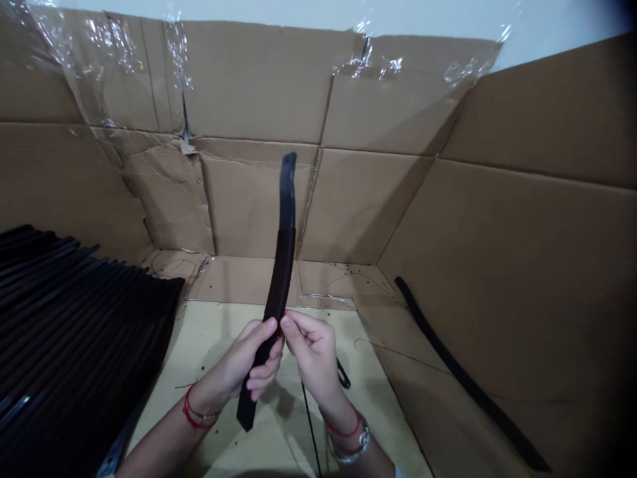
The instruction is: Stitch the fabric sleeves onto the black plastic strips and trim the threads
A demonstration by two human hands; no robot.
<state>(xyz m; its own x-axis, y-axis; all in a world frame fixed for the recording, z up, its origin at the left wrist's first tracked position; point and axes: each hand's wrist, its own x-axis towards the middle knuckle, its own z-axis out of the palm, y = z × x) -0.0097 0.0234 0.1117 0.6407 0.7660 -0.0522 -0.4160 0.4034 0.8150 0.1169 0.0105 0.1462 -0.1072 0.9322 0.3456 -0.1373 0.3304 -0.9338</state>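
A long, slightly curved black strip (287, 192) stands tilted in front of me, with a dark brown sleeve (281, 265) around its middle part. My left hand (249, 358) is closed around its lower part, thumb lying on the front face. The thumb and forefinger of my right hand (316, 362) are pinched together against the right edge of the sleeve, beside my left thumb. Whatever sits between those fingertips is too small to make out. Below my right hand a thin dark cord (309, 418) runs down to the bottom of the view.
Many similar black strips (74, 345) are piled at the left. Another curved black strip (462, 372) leans along the right cardboard wall (522, 279). A black loop-shaped handle (343, 375) shows behind my right wrist. Loose threads and dark specks lie on the pale work surface (368, 405).
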